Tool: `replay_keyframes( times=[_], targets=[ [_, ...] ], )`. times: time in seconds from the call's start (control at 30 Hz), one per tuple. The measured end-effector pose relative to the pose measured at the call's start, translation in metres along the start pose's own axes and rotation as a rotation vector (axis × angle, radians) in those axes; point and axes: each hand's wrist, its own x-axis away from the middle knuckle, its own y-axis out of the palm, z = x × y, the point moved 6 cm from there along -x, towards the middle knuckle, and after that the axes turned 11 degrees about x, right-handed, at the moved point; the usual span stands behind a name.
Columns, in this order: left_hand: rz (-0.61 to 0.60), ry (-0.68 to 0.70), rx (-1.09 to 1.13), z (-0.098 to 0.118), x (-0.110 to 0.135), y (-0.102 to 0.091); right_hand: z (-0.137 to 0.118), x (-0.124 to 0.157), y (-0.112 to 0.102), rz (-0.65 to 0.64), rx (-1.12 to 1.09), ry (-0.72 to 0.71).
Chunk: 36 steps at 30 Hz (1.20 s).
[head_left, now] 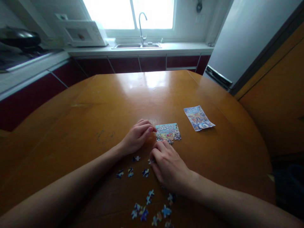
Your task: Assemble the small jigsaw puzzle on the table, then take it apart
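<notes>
A partly assembled jigsaw puzzle (168, 131) lies flat on the table, its lower edge uneven. At its left edge rests my left hand (140, 134), fingers close together and bent, fingertips touching the puzzle's side. Just below the puzzle, my right hand (167, 163) is curled with the knuckles up. A small puzzle piece (150, 161) shows at its thumb and index finger; the other fingertips are hidden. Loose pieces lie near my forearms, among them a dark blue one (145, 172) and a light blue one (166, 211).
A creased picture sheet (199, 118) lies right of the puzzle on the wooden table (114, 104). Beyond the table are a counter with a sink (128, 46), a microwave (82, 34) and a pan (20, 37). A fridge (247, 41) stands at the right.
</notes>
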Motion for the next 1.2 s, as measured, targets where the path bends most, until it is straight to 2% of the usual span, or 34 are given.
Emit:
replay_keyframes(
  times=[0.27,0.53,0.7,0.77,0.87,0.97,1.1,1.2],
  targets=[
    [-0.001,0.004,0.000,0.000,0.001,0.000,0.000,-0.001,0.000,-0.007,0.071,0.029],
    [-0.008,0.016,0.007,0.000,0.000,0.000,0.001,-0.001,0.007,-0.005,0.037,0.075],
    [-0.008,0.022,0.001,0.003,0.000,0.000,-0.004,-0.004,0.007,-0.005,-0.102,-0.020],
    [-0.012,0.017,-0.004,0.002,0.001,0.000,-0.002,-0.004,0.005,-0.006,-0.200,-0.001],
    [-0.018,0.012,-0.010,0.000,0.001,0.000,0.014,-0.003,-0.003,0.027,-0.322,0.114],
    [-0.054,0.035,-0.017,0.002,0.002,0.002,0.047,-0.001,-0.018,0.066,-0.384,0.285],
    [-0.219,0.083,-0.071,0.009,0.005,0.012,0.096,-0.001,-0.034,0.059,-0.443,0.478],
    [-0.337,0.098,-0.175,0.010,0.008,0.018,0.114,-0.002,-0.040,0.027,-0.429,0.543]
  ],
)
